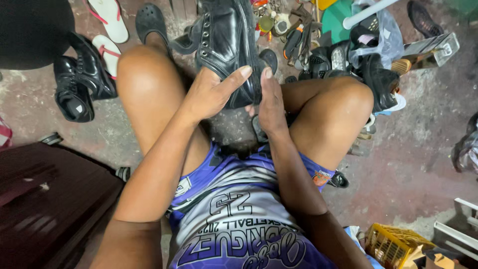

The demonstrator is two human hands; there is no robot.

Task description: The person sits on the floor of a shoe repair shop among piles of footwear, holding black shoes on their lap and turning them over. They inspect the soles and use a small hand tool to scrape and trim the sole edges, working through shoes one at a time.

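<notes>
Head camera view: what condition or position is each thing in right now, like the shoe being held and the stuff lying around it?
Black leather shoe: held up between the knees, eyelets unlaced.
Left hand: pressed flat on the shoe's side.
Right hand: flat against the shoe's other side.
Pair of black shoes: on the floor, leaning together.
Flip-flops: lying on the floor.
Yellow basket: on the floor; contents unclear.

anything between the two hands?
Yes: the black leather shoe sits between left hand and right hand, both pressed against its heel end. Head view.
</notes>
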